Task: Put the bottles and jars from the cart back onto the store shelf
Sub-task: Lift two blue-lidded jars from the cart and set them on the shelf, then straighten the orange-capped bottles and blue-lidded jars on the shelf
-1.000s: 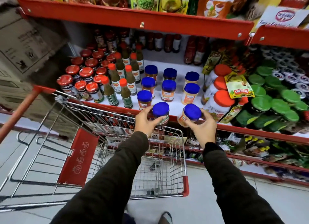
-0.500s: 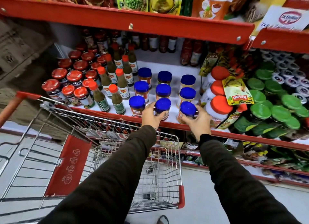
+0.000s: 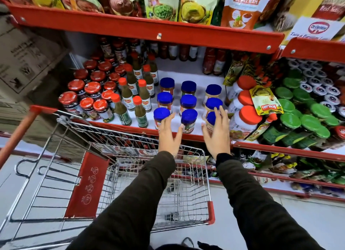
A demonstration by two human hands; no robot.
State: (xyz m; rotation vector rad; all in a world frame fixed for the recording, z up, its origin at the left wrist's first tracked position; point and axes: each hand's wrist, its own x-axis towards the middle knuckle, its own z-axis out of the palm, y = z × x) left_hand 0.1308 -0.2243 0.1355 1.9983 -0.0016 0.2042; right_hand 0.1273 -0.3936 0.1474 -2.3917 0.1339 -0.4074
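Down in front, the cart [image 3: 115, 178] looks all but bare, just something small and dark on its wire floor, too blurred to name. Over its far rim, both hands are up at the shelf edge [image 3: 130, 127]. The left hand [image 3: 170, 135] is spread open, fingers splayed, holding nothing, its thumb beside the middle blue-lid jar [image 3: 189, 120] and its fingers near the left front jar [image 3: 161, 117]. The right hand [image 3: 216, 133] is open too, fingers draped over the right front jar [image 3: 211, 120]; whether it is gripping or just steadying, I cannot tell. All three jars stand upright on the front lip, completing a neat block of three rows, likely lined up so labels face out. Tight quarters: green sauce bottles [image 3: 138, 100] crowd the left, orange-lid jars [image 3: 246, 117] press the right. Behind the back row there is bare white shelf [image 3: 186, 70], room to slide the block deeper. The upper shelf [image 3: 149, 32] hangs low, so hands should exit straight back.
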